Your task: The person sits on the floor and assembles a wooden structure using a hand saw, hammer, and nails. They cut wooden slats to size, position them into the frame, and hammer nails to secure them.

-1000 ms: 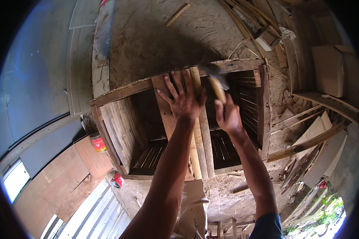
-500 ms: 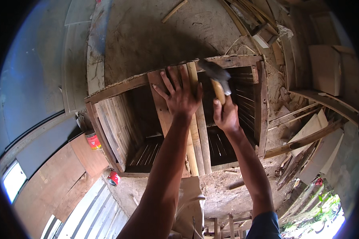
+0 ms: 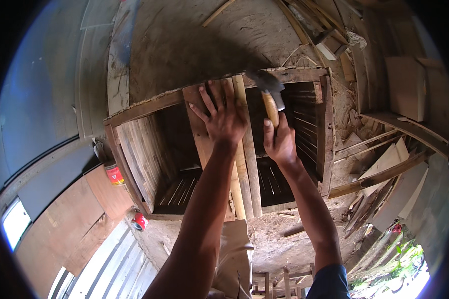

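My left hand (image 3: 225,117) lies spread on a brown wooden board (image 3: 197,132) and the pale wooden strips (image 3: 252,164) beside it. These pieces run across the top of a slatted wooden crate (image 3: 325,134) from its far edge to its near edge. In my right hand (image 3: 282,142) is a hammer (image 3: 270,107), gripped by its light wooden handle. Its dark metal head is raised near the crate's far edge, right of the strips, and looks blurred. Part of the board is covered by my left hand and forearm.
Left of the crate stand a red can (image 3: 114,174) and, lower down, another red can (image 3: 139,222). Wood scraps and boards (image 3: 384,159) pile up on the right. More sticks (image 3: 304,25) lie at the far right. Plywood (image 3: 65,224) leans at the lower left.
My right hand and the hammer have shifted slightly left, and the hammer head has tilted a little. My left hand stays spread on the wood. The whole view has shifted slightly.
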A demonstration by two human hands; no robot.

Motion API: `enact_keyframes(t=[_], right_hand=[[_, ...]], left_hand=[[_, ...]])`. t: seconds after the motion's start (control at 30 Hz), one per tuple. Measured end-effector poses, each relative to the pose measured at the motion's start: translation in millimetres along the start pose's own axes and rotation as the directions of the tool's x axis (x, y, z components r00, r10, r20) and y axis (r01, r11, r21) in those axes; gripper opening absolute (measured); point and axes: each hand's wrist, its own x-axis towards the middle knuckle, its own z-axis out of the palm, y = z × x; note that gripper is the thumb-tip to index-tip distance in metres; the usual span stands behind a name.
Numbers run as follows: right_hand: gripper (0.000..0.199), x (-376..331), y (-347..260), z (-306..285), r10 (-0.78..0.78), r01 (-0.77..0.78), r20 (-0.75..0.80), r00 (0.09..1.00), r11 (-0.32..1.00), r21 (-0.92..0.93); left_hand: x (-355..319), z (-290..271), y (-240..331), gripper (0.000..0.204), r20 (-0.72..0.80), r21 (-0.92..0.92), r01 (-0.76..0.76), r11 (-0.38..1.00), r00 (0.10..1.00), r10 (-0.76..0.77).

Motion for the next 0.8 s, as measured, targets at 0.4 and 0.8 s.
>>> enact_keyframes(t=[0.4, 0.8], right_hand=[[0.037, 4, -6, -11, -0.212, 0.2, -0.056, 0.976, 0.965, -0.171], [0.029, -12, -33, -2, 0.031, -0.017, -0.145, 0.989, 0.996, 0.093]], left_hand=[[0, -2, 0, 0.067, -0.054, 0.084, -0.012, 0.996, 0.998, 0.016], [0, 7, -1, 0.067, -0.136, 0.034, -0.022, 0.999, 0.99, 0.026]])
